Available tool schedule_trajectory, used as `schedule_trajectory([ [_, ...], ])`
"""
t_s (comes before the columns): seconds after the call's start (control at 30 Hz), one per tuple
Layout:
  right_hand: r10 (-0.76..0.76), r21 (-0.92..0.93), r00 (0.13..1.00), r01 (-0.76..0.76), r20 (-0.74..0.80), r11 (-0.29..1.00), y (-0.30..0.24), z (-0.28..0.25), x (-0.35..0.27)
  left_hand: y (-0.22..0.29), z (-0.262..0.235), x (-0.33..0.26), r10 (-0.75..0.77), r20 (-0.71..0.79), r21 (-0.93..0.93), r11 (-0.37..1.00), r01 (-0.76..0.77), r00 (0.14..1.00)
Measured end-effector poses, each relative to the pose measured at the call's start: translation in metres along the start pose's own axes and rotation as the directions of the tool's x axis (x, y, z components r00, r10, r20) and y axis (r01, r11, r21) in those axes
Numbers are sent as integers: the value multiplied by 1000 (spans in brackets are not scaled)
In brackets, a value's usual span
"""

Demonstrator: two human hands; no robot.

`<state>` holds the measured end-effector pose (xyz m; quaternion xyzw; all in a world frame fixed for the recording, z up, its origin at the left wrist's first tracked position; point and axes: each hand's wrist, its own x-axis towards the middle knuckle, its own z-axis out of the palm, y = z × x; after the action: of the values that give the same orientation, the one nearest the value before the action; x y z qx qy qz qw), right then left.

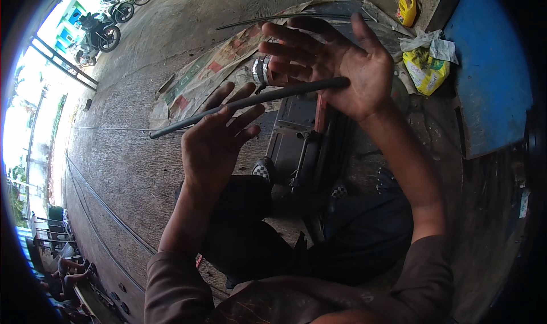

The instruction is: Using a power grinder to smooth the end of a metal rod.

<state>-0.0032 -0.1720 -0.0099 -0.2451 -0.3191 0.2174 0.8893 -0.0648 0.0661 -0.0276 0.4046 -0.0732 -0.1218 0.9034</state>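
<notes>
A thin dark grey rod (273, 96), slightly bowed, slants across both of my raised hands. My left hand (213, 136) is open with fingers spread, and the rod crosses its fingers; its far-left end juts out past them. My right hand (342, 67) is open too, palm showing and fingers stretched to the left, with the rod's other end against the palm. Below the hands, between my feet, sits a low dark metal machine (293, 124) with a lever-like bar and a reddish part, partly hidden by the right hand.
A worn printed sheet (196, 79) covers the concrete ahead, with another long thin rod (245, 23) on it. At right are a yellow jug (406, 9), a yellow bag (424, 70) and a blue panel (490, 67). Long bars (114, 216) lie left; motorbikes (97, 33) stand far left.
</notes>
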Motion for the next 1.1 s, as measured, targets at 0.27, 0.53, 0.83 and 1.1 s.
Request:
schedule_trajectory([
  [0.27,-39,-3,995,39,-96,999,-3,4,1,-1,3,2,-64,-60,109,992,71,996],
  [0.53,-35,-2,996,35,-84,999,-4,3,0,-3,0,0,-93,-96,129,986,105,991],
  [0.83,-33,-10,996,33,-88,999,-5,2,-1,-4,2,0,-104,-162,140,982,127,981],
  [1.1,-23,-10,997,22,-76,1000,-4,1,0,-6,0,2,-151,-229,132,974,185,962],
])
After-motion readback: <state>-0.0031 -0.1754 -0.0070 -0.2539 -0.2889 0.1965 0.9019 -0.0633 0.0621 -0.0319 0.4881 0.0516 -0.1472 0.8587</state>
